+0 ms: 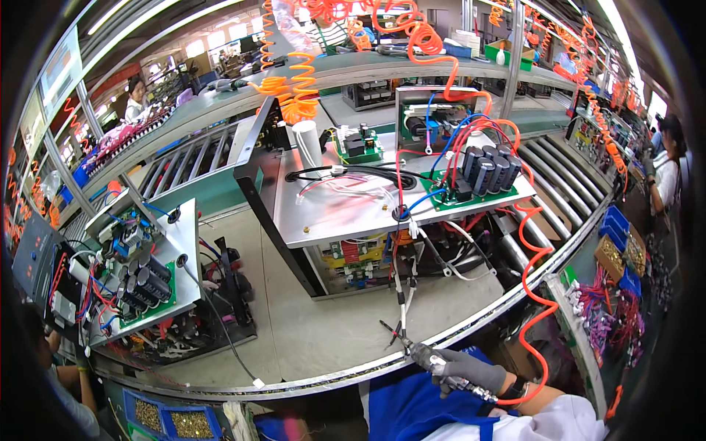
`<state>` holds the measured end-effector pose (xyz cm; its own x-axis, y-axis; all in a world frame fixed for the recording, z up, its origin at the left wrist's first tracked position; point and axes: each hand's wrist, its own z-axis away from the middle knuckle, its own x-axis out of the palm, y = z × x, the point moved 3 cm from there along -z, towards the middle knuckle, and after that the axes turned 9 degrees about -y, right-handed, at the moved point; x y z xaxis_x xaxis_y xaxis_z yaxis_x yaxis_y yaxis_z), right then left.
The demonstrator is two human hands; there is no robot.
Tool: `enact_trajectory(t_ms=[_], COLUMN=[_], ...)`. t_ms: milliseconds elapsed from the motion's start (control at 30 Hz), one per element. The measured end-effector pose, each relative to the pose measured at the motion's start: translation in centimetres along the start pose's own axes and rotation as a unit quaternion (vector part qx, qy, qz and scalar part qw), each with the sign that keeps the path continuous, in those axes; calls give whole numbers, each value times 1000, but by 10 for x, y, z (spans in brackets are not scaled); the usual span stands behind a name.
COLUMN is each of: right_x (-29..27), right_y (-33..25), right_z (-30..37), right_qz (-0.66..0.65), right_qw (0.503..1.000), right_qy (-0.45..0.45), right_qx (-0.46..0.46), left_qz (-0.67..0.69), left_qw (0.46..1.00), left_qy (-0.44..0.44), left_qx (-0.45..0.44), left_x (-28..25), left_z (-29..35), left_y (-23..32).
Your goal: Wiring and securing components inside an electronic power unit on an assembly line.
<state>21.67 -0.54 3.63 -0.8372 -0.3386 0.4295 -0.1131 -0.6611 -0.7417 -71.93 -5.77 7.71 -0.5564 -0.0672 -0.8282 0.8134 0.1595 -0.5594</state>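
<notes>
My right hand point(474, 369), in a grey glove, is closed round a metal air screwdriver point(437, 361) near the bench's front edge. Its thin tip points up and left, and a red coiled hose point(531, 334) runs from its rear end. Just beyond the tip, sleeved cable ends hang from an open electrical unit point(338, 217). On that unit's metal plate sit a green circuit board point(448, 192) with several black capacitors point(489, 170), a white cylinder point(305, 143) and loose wires. My left hand does not show.
A similar unit point(136, 275) stands at left, beside a co-worker's arm point(84, 382). Blue bins of brass-coloured screws point(190, 424) sit lower left. At right are a roller conveyor point(562, 180), wire bundles point(614, 309) and another person point(665, 162). Orange coiled hoses point(300, 88) hang overhead.
</notes>
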Motion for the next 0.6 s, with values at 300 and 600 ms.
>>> enact_trajectory(t_ms=[300, 600], right_x=[-3, -13], right_y=[-5, 1], right_z=[-1, 0], right_qz=[-10, 2], right_qw=[1000, 1000], right_qy=[-6, -15], right_qx=[2, -4], left_qz=[172, 344], left_qw=[982, 929], left_qy=[18, 47], left_qx=[-78, -131], left_x=[-34, -78], left_z=[56, 99], left_y=[1, 51])
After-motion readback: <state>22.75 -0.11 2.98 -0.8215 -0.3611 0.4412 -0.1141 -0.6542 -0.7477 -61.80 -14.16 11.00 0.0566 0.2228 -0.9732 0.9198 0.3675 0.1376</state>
